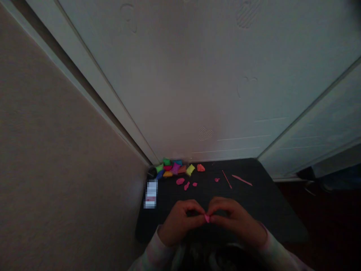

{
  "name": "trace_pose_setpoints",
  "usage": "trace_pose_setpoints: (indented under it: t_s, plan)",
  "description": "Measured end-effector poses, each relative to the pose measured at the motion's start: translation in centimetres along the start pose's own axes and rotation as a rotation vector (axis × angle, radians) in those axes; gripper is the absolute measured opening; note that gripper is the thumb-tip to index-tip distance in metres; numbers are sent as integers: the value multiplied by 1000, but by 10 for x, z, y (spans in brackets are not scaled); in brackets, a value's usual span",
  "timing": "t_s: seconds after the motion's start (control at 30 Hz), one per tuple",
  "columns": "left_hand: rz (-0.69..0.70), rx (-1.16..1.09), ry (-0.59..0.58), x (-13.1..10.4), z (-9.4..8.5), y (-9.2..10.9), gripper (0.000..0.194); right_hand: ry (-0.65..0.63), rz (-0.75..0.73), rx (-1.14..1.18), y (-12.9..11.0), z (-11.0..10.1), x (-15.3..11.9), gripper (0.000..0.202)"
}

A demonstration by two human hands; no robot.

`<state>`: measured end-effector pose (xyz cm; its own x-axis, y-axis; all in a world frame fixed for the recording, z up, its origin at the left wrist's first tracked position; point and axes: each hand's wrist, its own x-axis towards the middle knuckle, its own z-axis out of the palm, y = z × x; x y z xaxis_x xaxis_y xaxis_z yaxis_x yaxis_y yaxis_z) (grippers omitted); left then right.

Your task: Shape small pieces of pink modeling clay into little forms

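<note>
Between the fingertips of both hands is a small piece of pink modelling clay [207,218]. My left hand [183,218] pinches it from the left, thumb and forefinger closed on it. From the other side my right hand [235,216] pinches the same piece. Beyond the hands lie a flat pink clay lump [180,181], a narrow pink clay piece [186,185], a small pink bit [195,184] and another pink bit [217,180]. Two thin pink modelling tools, a straight stick [227,179] and a flat-bladed one [241,180], rest to the right.
A dark table [267,210] carries everything, against a white panel [180,94] and beside a beige wall [70,169]. Several coloured clay packets [176,168] cluster at its back left. Near them are an orange lump [200,168] and a blurred-out phone-like rectangle [151,194].
</note>
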<state>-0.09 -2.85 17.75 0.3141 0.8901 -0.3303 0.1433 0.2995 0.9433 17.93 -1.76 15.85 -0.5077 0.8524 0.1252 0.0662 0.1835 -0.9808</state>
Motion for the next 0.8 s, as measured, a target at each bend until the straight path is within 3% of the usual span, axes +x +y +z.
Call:
trace_pose_setpoints:
  t_s: [0.23,0.53,0.8]
  plan:
    - [-32,-143,22,4,5,-5,15,91,-19,-17,2,3,0,16]
    - [-20,-279,112,8,12,0,15,218,-21,-4,0,9,2,19]
    - [-9,-411,125,7,14,5,17,274,-45,42,-8,15,6,22]
